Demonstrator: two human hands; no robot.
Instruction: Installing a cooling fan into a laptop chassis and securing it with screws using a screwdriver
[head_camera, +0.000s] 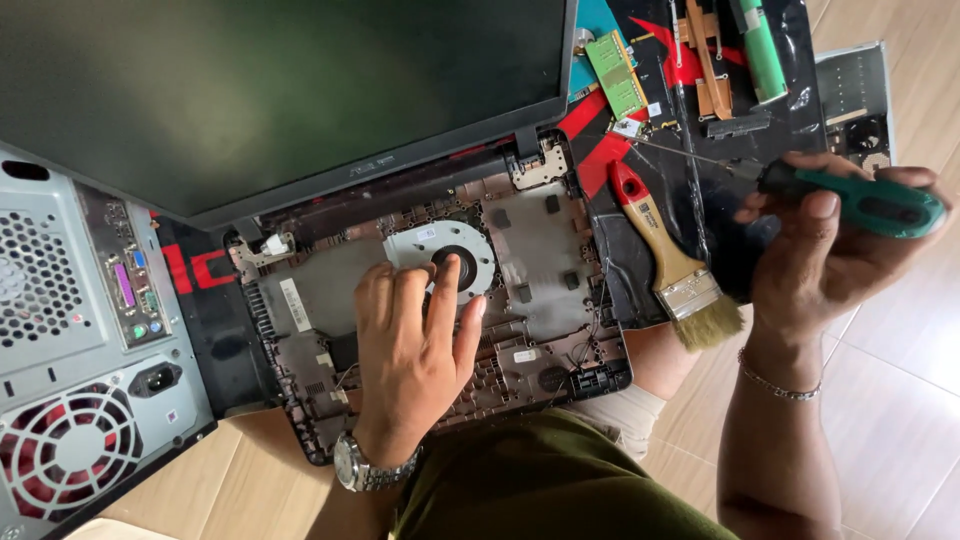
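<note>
The left hand (415, 350) lies flat and unclenched on the opened laptop base (540, 250), fingertips on the round cooling fan (445, 255) at its twelve o'clock. The right hand (830, 250), well off at three o'clock, grips a green-handled screwdriver (860, 200) whose shaft points toward ten o'clock.

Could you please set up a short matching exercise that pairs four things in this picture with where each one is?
Things:
1. cooling fan
2. screwdriver
3. paintbrush
4. desktop case

Places:
A. lying on the dark mat right of the opened laptop
B. standing at the left edge of the view
C. under the left hand's fingertips
D. gripped in the right hand

Pairs: 1-C, 2-D, 3-A, 4-B
</note>
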